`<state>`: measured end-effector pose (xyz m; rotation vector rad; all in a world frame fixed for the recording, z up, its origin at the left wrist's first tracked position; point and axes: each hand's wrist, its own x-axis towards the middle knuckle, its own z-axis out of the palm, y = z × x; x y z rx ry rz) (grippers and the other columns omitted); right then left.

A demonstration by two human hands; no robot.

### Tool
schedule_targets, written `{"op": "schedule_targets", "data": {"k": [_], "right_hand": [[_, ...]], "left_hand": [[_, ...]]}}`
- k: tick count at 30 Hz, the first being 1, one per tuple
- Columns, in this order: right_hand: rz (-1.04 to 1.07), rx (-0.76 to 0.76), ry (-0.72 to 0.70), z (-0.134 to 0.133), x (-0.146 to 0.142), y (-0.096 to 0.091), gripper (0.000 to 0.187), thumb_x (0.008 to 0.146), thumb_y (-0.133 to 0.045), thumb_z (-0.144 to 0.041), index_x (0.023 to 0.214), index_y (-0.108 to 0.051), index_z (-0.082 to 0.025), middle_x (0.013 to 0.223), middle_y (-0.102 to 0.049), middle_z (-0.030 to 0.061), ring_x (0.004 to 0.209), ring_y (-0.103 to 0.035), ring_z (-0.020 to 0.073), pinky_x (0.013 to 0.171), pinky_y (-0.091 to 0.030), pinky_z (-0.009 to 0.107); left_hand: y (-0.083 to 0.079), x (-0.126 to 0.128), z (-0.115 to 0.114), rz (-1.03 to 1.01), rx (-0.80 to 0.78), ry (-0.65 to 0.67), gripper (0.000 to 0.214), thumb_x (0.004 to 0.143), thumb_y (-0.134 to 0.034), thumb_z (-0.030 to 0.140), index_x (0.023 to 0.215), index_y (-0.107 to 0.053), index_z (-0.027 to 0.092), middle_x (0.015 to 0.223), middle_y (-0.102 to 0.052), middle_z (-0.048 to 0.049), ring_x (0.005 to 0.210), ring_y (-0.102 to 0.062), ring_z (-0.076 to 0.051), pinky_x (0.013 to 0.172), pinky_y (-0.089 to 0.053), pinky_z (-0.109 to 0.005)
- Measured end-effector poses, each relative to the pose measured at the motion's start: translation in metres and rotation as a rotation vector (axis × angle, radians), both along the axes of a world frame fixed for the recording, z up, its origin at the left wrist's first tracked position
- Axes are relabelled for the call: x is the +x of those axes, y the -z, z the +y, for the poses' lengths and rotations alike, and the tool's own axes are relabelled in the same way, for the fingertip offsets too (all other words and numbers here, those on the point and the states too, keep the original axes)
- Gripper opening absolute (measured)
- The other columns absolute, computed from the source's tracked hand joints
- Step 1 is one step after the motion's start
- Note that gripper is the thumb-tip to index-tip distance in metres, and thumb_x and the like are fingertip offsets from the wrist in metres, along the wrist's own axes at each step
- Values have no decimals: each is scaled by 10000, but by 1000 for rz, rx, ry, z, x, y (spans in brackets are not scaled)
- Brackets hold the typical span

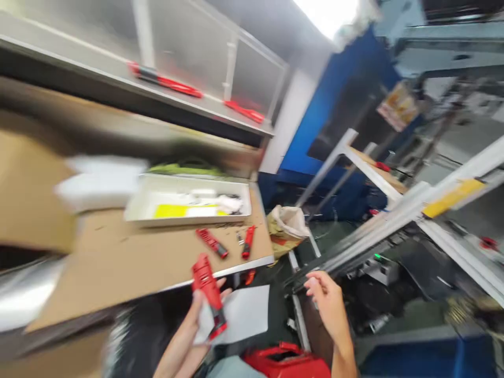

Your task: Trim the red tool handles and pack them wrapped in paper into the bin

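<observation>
My left hand (189, 328) is shut on a red ribbed plastic handle-like part (208, 289) with a dark end, and a white paper sheet (240, 315) lies against it. The sheet's far corner reaches past the hand. My right hand (328, 307) hangs apart from it, fingers loosely curled and holding nothing, close to a grey metal rail (334, 252). On the cardboard-covered bench top (118, 262) lie two smaller red parts (211, 243) (248, 241) with small metal pieces (238, 239) between them.
A white tray (189, 202) with papers and yellow items stands on the bench. Red parts (165, 81) lie on a metal shelf above. A red container (285, 362) sits below my hands, and a cloth bag (287, 223) sits beyond the bench corner.
</observation>
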<state>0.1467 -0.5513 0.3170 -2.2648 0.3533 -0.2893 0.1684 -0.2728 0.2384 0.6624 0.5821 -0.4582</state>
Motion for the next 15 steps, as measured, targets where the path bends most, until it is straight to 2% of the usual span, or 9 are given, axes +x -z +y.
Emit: {"op": "schedule_targets", "data": {"k": [1, 3, 6, 10, 13, 15], "right_hand": [[51, 91, -163, 33, 14, 10, 473, 929, -461, -591, 1007, -704, -193, 820, -736, 59, 679, -684, 180, 596, -506, 253], [130, 182, -426, 92, 32, 22, 458, 953, -452, -563, 981, -715, -189, 801, -737, 59, 649, -675, 172, 594, -482, 247], [205, 101, -734, 159, 48, 33, 446, 979, -404, -501, 936, -731, -201, 749, -727, 48, 618, -667, 173, 618, -461, 260], [304, -90, -1048, 220, 54, 52, 387, 956, -459, -478, 967, -731, -203, 750, -734, 55, 619, -655, 197, 613, -412, 285], [347, -157, -1154, 258, 49, 75, 315, 874, -623, -445, 1035, -727, -194, 772, -738, 50, 625, -640, 200, 616, -388, 285], [397, -119, -1191, 282, 44, 95, 322, 819, -706, -418, 1053, -737, -199, 747, -726, 33, 624, -625, 198, 612, -379, 281]], "left_hand": [[-8, -1, 3, -6, 0, -61, 515, 987, -498, 361, 1477, -490, 205, 1119, -784, -120, 1055, -740, -283, 887, -619, -411], [-17, -1, 13, -13, -48, -183, 478, 1025, -441, 351, 1464, -493, 169, 1069, -791, -137, 963, -766, -257, 860, -624, -388], [-15, -5, 34, -7, -95, -391, 450, 1032, -440, 334, 1439, -509, 156, 1056, -784, -137, 923, -767, -234, 862, -615, -353], [9, -24, 65, -42, -80, -641, 461, 1023, -460, 390, 1411, -535, 152, 1061, -775, -132, 926, -754, -231, 875, -602, -341], [33, -44, 90, -70, -47, -786, 463, 984, -538, 438, 1363, -596, 179, 1093, -772, -108, 991, -734, -232, 910, -585, -335], [49, -59, 110, -95, -69, -807, 444, 953, -595, 434, 1311, -648, 177, 1133, -765, -99, 1077, -703, -238, 959, -560, -329]]}}
